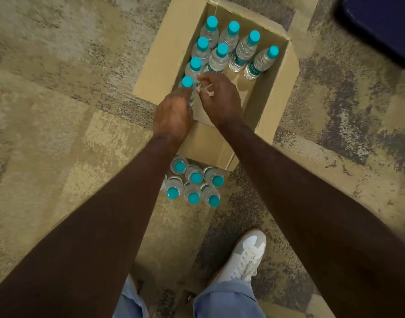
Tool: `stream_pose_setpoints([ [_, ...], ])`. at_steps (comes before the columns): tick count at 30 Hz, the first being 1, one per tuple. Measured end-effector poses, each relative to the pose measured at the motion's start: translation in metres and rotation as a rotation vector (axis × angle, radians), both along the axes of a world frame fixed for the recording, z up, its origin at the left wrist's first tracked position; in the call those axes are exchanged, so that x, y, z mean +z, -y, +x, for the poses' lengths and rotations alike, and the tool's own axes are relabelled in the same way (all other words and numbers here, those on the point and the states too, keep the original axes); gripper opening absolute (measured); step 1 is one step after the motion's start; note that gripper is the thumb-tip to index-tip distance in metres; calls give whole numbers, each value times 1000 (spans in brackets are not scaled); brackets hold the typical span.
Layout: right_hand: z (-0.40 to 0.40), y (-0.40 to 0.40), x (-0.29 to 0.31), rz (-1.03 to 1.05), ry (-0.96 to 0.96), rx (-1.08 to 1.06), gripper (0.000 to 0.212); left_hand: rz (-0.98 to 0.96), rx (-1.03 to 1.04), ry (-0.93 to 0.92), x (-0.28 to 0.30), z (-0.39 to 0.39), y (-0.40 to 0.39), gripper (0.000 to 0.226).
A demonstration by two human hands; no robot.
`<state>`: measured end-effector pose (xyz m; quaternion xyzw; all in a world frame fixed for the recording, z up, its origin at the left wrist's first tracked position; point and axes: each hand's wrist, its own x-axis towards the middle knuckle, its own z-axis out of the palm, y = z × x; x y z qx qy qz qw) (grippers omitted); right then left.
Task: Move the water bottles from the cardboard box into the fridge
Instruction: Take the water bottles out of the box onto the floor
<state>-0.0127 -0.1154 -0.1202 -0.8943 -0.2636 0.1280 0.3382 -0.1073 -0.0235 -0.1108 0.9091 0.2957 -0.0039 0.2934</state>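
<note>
Left hand gripped a bottle inside the box; right hand pinched that bottle's neck.

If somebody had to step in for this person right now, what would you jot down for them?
Left hand: grips the nearest water bottle in the cardboard box, fingers curled round it.
Right hand: reaches in beside it; whether its fingers hold anything cannot be told.
Bottles: eight with teal caps stand in the box, counting the gripped one. Six more stand on the carpet just outside the box's near flap.
Done: some bottles seem to be out of the box. The fridge is not in view, so none can be confirmed inside.
Left: empty the box and carry all the bottles to the fridge.
</note>
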Motion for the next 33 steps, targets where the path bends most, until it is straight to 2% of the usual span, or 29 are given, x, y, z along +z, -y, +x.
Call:
stream_pose_setpoints([
  [4,12,-16,-5,-36,-76,70,33,85,-131,-85,-2,3,-4,49],
  [10,22,-36,-13,-137,-128,151,38,204,-193,-272,-4,8,-11,33],
  [14,24,-42,-25,-160,-108,160,31,261,-227,-400,4,22,-12,29],
  [19,25,-36,-35,-165,-121,145,20,363,-331,-441,3,33,-11,33],
  [23,26,-23,-37,-182,-98,129,20,433,-424,-481,-1,39,-12,38],
  [29,26,6,-44,-98,-130,68,32,481,-420,-574,-3,52,-4,41],
  [33,17,20,-43,51,-254,62,37,501,-428,-596,-13,59,3,35],
])
